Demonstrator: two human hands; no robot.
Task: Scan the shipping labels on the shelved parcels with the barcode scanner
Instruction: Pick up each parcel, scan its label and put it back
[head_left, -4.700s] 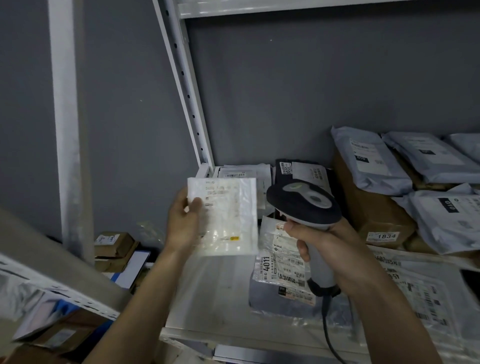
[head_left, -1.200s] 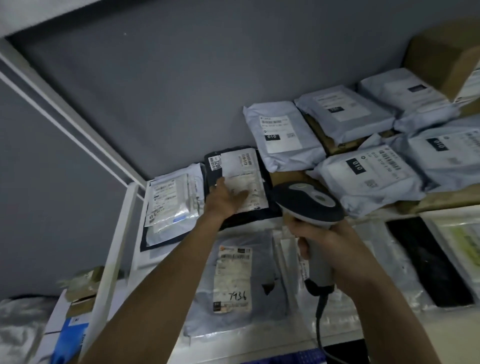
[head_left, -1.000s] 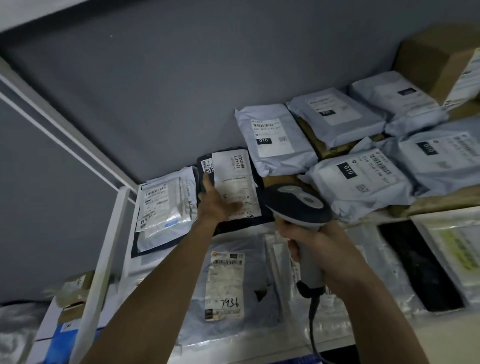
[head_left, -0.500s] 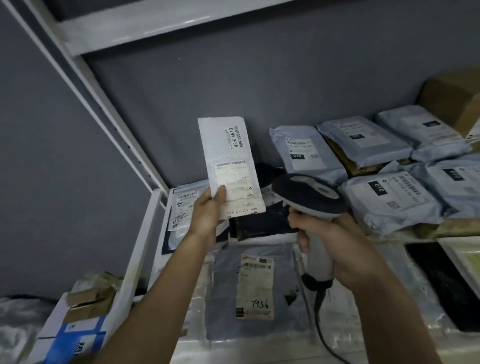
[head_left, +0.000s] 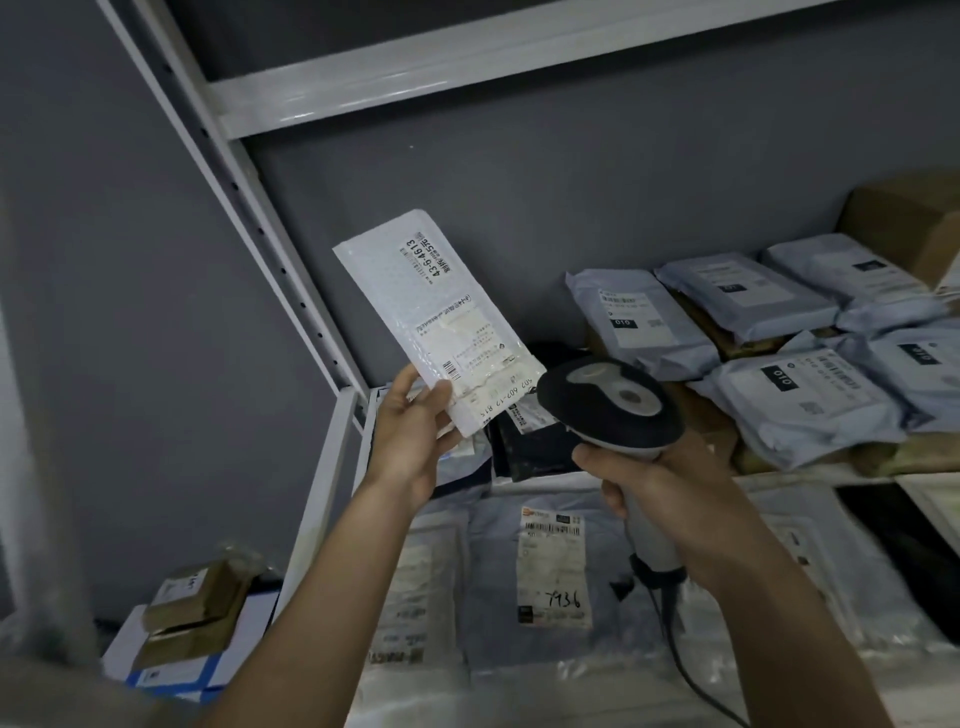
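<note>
Left hand (head_left: 410, 436) now pinches a white bubble mailer (head_left: 441, 322) I lifted off the shelf (head_left: 332, 467), its label tilted toward the barcode scanner (head_left: 610, 402) gripped in my right hand (head_left: 660, 493), ready to scan.

We hold a white padded mailer (head_left: 439, 322) up in our left hand (head_left: 410, 436); our right hand (head_left: 660, 493) grips the barcode scanner (head_left: 608, 402) just right of it.

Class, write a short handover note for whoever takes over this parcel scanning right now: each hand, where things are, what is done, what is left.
Left hand holds a white mailer up by its lower end, label facing you.
Right hand grips the scanner, its head beside the mailer's lower edge.
Whether this label has scanned cannot be told.
Left: scan it, reshelve it, then do the grey bags and the flat parcel marked 7936 on the shelf.
</note>
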